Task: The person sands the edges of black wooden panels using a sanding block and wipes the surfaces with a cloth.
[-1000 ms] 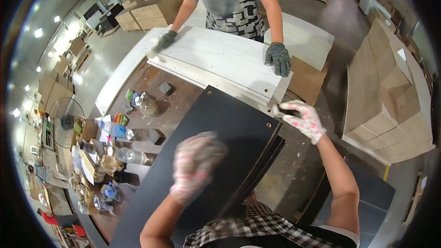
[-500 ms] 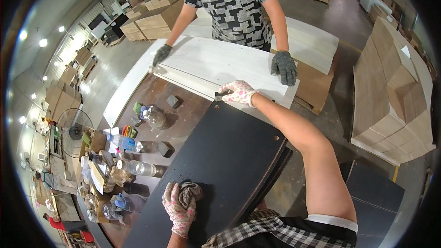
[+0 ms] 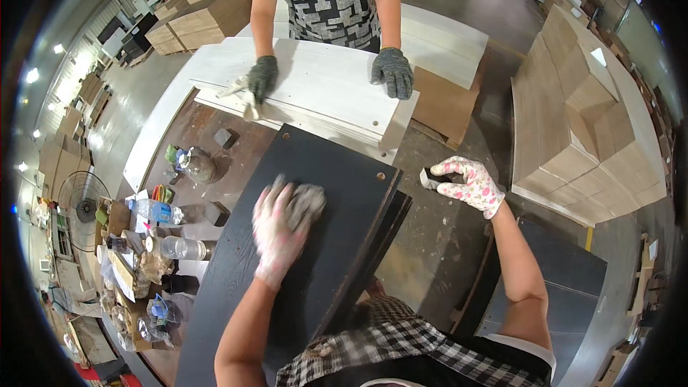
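So the main thing here is a long black rectangular wood-grain board (image 3: 319, 261) lying flat, face up, right in front of the person in the checked apron. Its long axis runs on a slant, from the near left by their body out to the far right. The far short end, with a round hole at each corner, points at the stack of white boards (image 3: 322, 75) just past it.

Left hand (image 3: 274, 236), in a pink-and-white patterned glove, is over the board, nearer its left long edge, gripping a crumpled grey cloth rag (image 3: 307, 206) on the face. It's blurry, so can't really tell how the fingers wrap it. Right hand (image 3: 473, 185), same kind of glove, is off past the board's right edge near the far end, well apart from it, with a small pale-faced block (image 3: 428, 179) pinched between thumb and fingers.

Under the board's right side you can spot more dark board edges (image 3: 396, 208). Left of it, the brown surface (image 3: 204, 118) has clear plastic bottles (image 3: 156, 211) and a dark little block (image 3: 216, 213). Beyond the board's far end, a co-worker's grey-gloved hands (image 3: 392, 72) rest on the white stack, one by a pale cloth (image 3: 244, 97).
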`<state>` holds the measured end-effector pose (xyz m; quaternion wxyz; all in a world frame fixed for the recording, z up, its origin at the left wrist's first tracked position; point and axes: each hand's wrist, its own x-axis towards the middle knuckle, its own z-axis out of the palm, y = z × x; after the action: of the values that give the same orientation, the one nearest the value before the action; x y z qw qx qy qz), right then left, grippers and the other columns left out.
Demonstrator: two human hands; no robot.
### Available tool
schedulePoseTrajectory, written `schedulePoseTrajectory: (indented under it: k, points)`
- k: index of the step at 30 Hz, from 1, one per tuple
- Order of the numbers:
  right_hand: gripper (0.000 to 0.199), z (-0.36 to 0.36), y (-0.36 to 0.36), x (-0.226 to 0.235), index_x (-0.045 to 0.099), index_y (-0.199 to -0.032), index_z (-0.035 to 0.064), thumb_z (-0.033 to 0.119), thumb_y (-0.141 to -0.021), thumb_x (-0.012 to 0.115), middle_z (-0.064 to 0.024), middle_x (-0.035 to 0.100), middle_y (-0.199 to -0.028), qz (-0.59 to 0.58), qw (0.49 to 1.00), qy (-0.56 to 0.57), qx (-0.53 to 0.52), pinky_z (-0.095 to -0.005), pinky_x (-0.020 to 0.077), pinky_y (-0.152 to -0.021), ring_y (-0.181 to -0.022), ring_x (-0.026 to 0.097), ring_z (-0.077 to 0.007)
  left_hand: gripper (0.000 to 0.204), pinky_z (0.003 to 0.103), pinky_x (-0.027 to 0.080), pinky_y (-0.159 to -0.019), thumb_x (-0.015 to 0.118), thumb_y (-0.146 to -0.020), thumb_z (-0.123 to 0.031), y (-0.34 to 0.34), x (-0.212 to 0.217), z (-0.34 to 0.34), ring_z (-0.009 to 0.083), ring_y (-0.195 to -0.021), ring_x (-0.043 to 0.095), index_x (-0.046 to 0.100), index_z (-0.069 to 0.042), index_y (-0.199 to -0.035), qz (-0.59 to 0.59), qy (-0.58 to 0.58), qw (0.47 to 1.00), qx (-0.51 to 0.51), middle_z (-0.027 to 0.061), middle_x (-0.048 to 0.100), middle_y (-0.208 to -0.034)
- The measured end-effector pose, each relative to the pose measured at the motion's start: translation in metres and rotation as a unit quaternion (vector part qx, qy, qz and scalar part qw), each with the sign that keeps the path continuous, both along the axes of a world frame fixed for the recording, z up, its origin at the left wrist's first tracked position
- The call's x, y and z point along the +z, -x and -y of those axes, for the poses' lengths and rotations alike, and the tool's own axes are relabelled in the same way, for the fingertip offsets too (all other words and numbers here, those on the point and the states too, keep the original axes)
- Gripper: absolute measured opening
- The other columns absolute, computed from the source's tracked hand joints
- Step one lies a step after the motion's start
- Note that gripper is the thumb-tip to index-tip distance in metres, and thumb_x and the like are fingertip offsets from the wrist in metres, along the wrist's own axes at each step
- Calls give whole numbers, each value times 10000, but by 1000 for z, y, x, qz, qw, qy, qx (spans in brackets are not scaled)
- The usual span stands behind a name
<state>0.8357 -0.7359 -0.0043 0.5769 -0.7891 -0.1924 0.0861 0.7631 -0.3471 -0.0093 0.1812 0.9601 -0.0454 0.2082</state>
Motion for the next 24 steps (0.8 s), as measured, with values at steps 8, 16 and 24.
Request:
schedulePoseTrajectory:
  k: [8, 16, 24]
  points:
    - [365, -37, 34, -40, 700, -1121, 102, 81, -768, 792, -90, 684, -1024, 119, 978, -38, -167, -323, 547, -865, -941, 673, -221, 279, 462, 487, -925, 690, -826, -215, 28, -26, 129, 295, -1074, 624, 664, -83, -1070, 9, 61, 888, -456, 123, 655, -1133]
    - [342, -89, 32, -49, 678, -1115, 137, 220, -790, 748, -116, 630, -1004, 343, 889, 184, -242, -433, 519, -829, -953, 618, -330, 496, 434, 502, -913, 769, -763, -183, 106, 45, 39, 321, -1075, 623, 606, -64, -1217, -153, 208, 888, -381, 159, 619, -1224]
    - [328, -101, 68, -21, 688, -1086, 125, 214, -777, 755, -105, 647, -971, 365, 908, 147, -143, -443, 522, -794, -894, 632, -317, 356, 399, 487, -928, 721, -755, -74, 167, 48, 15, 300, -1034, 631, 662, -28, -1104, -200, 411, 873, -170, 149, 673, -1101]
